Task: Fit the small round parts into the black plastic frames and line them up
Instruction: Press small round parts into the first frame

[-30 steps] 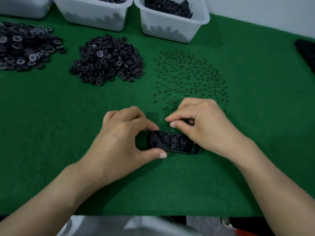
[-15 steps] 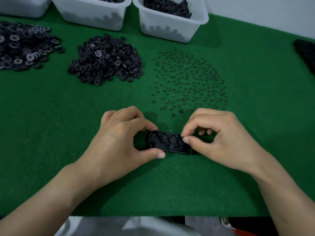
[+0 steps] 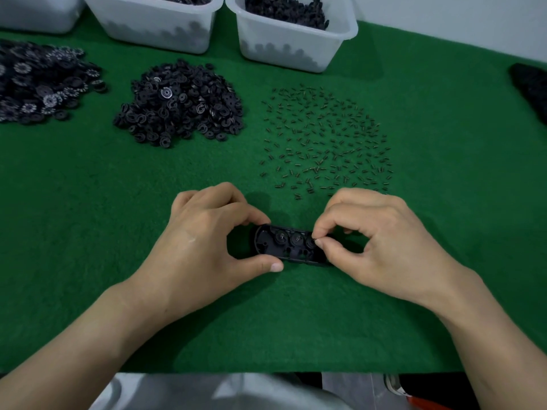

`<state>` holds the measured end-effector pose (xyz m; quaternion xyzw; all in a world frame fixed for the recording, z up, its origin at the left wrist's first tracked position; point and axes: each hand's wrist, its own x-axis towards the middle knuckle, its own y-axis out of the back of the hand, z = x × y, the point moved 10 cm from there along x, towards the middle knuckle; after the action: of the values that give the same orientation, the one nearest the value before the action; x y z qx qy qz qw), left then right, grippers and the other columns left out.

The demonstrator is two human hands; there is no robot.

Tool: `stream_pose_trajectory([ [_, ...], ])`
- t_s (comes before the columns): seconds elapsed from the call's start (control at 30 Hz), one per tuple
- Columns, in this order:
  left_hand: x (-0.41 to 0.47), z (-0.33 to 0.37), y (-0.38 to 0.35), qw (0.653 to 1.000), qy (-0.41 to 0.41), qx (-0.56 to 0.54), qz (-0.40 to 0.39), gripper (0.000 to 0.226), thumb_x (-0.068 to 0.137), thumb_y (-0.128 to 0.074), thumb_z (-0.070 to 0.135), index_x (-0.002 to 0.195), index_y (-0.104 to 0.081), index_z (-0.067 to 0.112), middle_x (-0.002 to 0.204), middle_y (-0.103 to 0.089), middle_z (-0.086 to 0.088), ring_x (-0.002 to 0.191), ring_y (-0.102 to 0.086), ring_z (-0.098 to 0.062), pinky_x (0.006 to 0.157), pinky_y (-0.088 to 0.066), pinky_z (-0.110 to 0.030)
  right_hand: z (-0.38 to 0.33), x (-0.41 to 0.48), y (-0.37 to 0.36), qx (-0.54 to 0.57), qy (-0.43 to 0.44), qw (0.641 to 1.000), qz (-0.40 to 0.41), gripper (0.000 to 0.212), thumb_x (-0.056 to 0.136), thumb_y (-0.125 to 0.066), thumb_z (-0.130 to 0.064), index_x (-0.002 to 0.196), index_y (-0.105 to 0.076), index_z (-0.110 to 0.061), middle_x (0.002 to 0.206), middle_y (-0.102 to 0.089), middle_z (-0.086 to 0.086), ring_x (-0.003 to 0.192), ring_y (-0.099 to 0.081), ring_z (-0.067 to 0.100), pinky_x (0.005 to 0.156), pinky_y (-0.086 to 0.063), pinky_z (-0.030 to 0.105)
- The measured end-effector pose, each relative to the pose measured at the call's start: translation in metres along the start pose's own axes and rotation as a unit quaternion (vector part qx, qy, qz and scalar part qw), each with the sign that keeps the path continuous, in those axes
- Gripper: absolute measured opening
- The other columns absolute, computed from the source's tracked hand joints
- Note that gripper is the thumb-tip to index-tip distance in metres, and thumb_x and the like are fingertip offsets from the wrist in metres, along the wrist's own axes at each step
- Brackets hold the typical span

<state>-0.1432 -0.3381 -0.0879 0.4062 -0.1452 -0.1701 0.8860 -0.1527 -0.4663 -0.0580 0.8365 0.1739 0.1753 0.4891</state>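
While your left hand (image 3: 201, 247) grips the left end of the oblong black plastic frame (image 3: 266, 244) between curled forefinger and thumb, your right hand (image 3: 381, 250) works at the other end. Its fingers (image 3: 328, 229) are pinched tight on a tiny piece (image 3: 317, 240) too small to identify. The frame lies flat on the green felt counter (image 3: 444, 217), near the middle of its front edge. Three small round parts (image 3: 296, 238) appear seated in a row along the frame's far side; your fingers cover the right end, so its state cannot be told. By this showing, one frame is partly fitted and no finished frame is in sight. Plenty remains: a heap of black round washers (image 3: 180, 102) and a scatter of tiny dark pins (image 3: 325, 137) wait toward the back edge, before white plastic tubs (image 3: 296, 45).
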Motion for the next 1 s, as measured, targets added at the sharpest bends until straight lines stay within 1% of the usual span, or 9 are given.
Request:
stream_pose_trajectory([
  [0.33,0.0,0.0,0.001,1.0,0.0,0.004,0.004,0.05,0.06,-0.053,0.07,0.092,-0.066,0.033,0.085,-0.05,0.012,0.088,-0.047,-0.001,0.086,-0.029,-0.029,0.003,-0.001,-0.003,0.003,-0.004,1.0,-0.011,0.004,0.079,-0.064,-0.017,0.078,-0.068,-0.017,0.077,-0.06,-0.005,0.07,-0.056,0.018,0.061,-0.049,0.042],
  [0.47,0.0,0.001,0.001,1.0,0.001,0.008,0.007,0.05,0.057,-0.061,0.068,0.092,-0.066,0.032,0.086,-0.051,0.012,0.089,-0.046,0.001,0.086,-0.03,-0.029,0.003,-0.002,-0.005,0.003,-0.009,1.0,-0.017,0.003,0.079,-0.068,-0.016,0.079,-0.07,-0.018,0.079,-0.06,-0.006,0.07,-0.057,0.017,0.062,-0.049,0.041],
  [0.5,0.0,0.001,0.002,1.0,0.002,0.008,0.008,0.048,0.058,-0.063,0.065,0.091,-0.067,0.031,0.085,-0.051,0.012,0.088,-0.047,0.0,0.086,-0.03,-0.029,0.005,-0.002,-0.005,0.01,-0.015,1.0,-0.017,0.004,0.079,-0.069,-0.016,0.08,-0.07,-0.019,0.078,-0.061,-0.007,0.07,-0.057,0.016,0.062,-0.049,0.038],
  [0.6,0.0,0.001,0.002,1.0,0.001,0.008,0.009,0.045,0.058,-0.064,0.062,0.091,-0.066,0.032,0.085,-0.051,0.011,0.085,-0.047,0.0,0.086,-0.029,-0.029,0.013,-0.005,0.003,0.043,-0.036,0.998,0.001,0.011,0.077,-0.071,-0.013,0.083,-0.069,-0.022,0.074,-0.062,-0.012,0.064,-0.056,0.01,0.06,-0.042,0.018],
  [0.67,0.0,0.001,0.002,1.0,0.0,0.008,0.009,0.048,0.057,-0.066,0.065,0.091,-0.067,0.031,0.086,-0.052,0.011,0.088,-0.047,0.0,0.085,-0.029,-0.029,0.014,-0.008,0.006,0.063,-0.033,0.997,0.013,0.013,0.078,-0.067,-0.01,0.084,-0.071,-0.021,0.075,-0.064,-0.012,0.066,-0.057,0.009,0.061,-0.042,0.013],
  [0.8,0.0,0.001,0.002,1.0,0.004,0.005,0.006,0.052,0.056,-0.066,0.069,0.092,-0.067,0.032,0.086,-0.052,0.011,0.093,-0.045,0.002,0.085,-0.029,-0.027,0.008,-0.012,0.001,0.04,-0.011,0.999,0.016,0.02,0.079,-0.059,-0.009,0.086,-0.074,-0.019,0.082,-0.063,-0.006,0.072,-0.061,0.012,0.064,-0.051,0.034],
  [0.83,0.0,0.001,0.001,1.0,0.004,0.007,0.005,0.05,0.057,-0.066,0.068,0.092,-0.067,0.032,0.086,-0.052,0.011,0.091,-0.046,0.001,0.086,-0.028,-0.027,0.008,-0.013,0.0,0.038,-0.008,0.999,0.018,0.02,0.079,-0.059,-0.008,0.087,-0.074,-0.018,0.083,-0.063,-0.006,0.072,-0.06,0.013,0.064,-0.051,0.034],
  [0.93,0.0,0.002,0.002,1.0,0.002,0.009,0.006,0.05,0.058,-0.066,0.068,0.092,-0.066,0.031,0.086,-0.052,0.011,0.09,-0.046,0.001,0.086,-0.029,-0.028,0.015,-0.014,0.007,0.078,-0.025,0.996,0.037,0.019,0.078,-0.059,-0.005,0.087,-0.072,-0.016,0.082,-0.064,-0.008,0.071,-0.058,0.006,0.064,-0.045,0.018],
  [1.0,0.0,0.002,0.002,1.0,0.004,0.01,0.006,0.051,0.057,-0.066,0.069,0.091,-0.066,0.032,0.086,-0.051,0.011,0.091,-0.046,0.001,0.085,-0.029,-0.027,0.022,-0.016,0.011,0.108,-0.047,0.992,0.049,0.012,0.077,-0.062,-0.011,0.084,-0.068,-0.018,0.082,-0.063,-0.01,0.07,-0.056,0.008,0.06,-0.043,0.017],
])
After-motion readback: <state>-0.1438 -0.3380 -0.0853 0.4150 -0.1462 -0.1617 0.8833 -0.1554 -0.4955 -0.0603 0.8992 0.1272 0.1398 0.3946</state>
